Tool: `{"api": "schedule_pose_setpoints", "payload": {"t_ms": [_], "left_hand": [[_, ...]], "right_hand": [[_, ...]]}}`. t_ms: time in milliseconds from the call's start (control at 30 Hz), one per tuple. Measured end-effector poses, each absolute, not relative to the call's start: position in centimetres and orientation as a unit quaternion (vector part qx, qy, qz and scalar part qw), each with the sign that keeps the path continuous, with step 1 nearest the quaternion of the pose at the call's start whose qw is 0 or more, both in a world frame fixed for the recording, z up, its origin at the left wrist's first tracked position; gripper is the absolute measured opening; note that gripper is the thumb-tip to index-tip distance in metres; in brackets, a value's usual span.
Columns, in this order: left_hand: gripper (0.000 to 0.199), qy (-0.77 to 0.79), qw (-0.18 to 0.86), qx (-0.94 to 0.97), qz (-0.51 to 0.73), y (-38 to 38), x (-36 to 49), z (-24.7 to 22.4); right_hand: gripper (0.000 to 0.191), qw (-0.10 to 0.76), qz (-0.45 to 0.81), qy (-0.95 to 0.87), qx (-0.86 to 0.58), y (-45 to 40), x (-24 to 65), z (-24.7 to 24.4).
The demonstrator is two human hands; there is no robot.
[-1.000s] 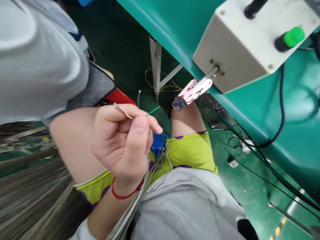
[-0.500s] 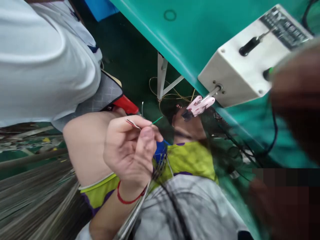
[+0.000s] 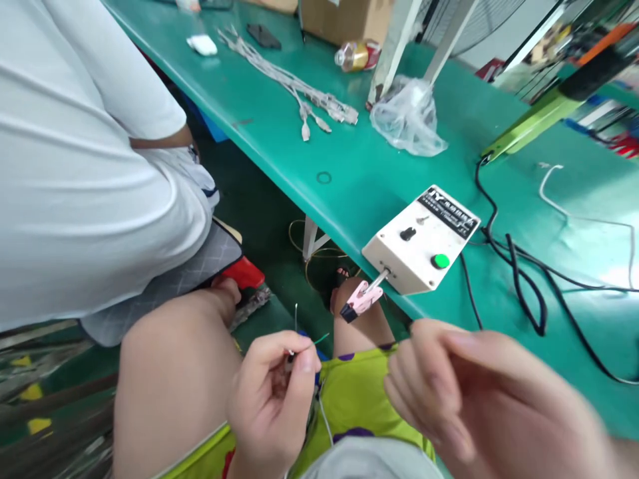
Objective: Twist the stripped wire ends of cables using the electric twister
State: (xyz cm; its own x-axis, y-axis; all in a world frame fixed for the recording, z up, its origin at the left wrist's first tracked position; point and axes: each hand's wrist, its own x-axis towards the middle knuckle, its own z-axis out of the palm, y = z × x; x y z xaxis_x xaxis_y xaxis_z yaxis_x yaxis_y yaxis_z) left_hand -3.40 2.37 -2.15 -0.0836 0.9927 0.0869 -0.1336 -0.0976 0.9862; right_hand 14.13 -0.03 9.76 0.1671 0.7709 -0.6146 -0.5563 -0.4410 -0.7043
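My left hand [image 3: 279, 399] is closed in front of my lap, pinching the stripped end of a thin cable between thumb and forefinger. From the pinch a green wire [image 3: 321, 338] sticks out to the right and a pale wire [image 3: 296, 318] points up. Closer to the camera, at the right, my right hand [image 3: 464, 386] is curled in a loose, slightly blurred fist; what it holds, if anything, is hidden. Past the hands, a white control box [image 3: 422, 239] with a green button sits at the bench edge. A pink clip [image 3: 362, 299] is on its shaft, pointing toward me.
On the green bench [image 3: 289, 150] lie a bundle of white USB cables [image 3: 294, 83], a clear plastic bag [image 3: 409, 120], a bottle [image 3: 357, 55] and black cords [image 3: 524, 286]. A cardboard box [image 3: 344, 20] stands behind. Another person in a white shirt [image 3: 90, 186] sits close on the left.
My view has lifted and pulled back, showing more of the bench. My right hand, a dark blur over the box before, is now in front of it. My left hand keeps its pinch.
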Motion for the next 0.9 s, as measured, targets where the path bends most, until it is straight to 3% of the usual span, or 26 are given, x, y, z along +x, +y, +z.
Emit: {"api": "schedule_pose_setpoints", "payload": {"t_ms": [67,200,367,567,900], "left_hand": [[0.005,0.472,0.476,0.477,0.568,2.3,-3.4,-2.2],[0.006,0.498,0.455,0.482,0.559,2.5,-3.4,-2.0],[0.008,0.491,0.446,0.511,0.547,3.0,-3.4,-2.2],[0.013,0.483,0.423,0.552,0.532,3.3,-3.0,-2.5],[0.015,0.459,0.438,0.549,0.545,3.1,-1.7,-3.2]], "right_hand": [[0.050,0.498,0.650,-0.098,-0.565,1.7,13.1,8.1],[0.028,0.485,0.645,-0.054,-0.588,2.8,12.1,4.8],[0.042,0.540,0.668,-0.026,-0.512,3.3,12.5,4.3],[0.045,0.564,0.671,0.000,-0.482,3.7,12.6,4.3],[0.034,0.561,0.659,-0.045,-0.499,3.8,12.5,4.2]]}}
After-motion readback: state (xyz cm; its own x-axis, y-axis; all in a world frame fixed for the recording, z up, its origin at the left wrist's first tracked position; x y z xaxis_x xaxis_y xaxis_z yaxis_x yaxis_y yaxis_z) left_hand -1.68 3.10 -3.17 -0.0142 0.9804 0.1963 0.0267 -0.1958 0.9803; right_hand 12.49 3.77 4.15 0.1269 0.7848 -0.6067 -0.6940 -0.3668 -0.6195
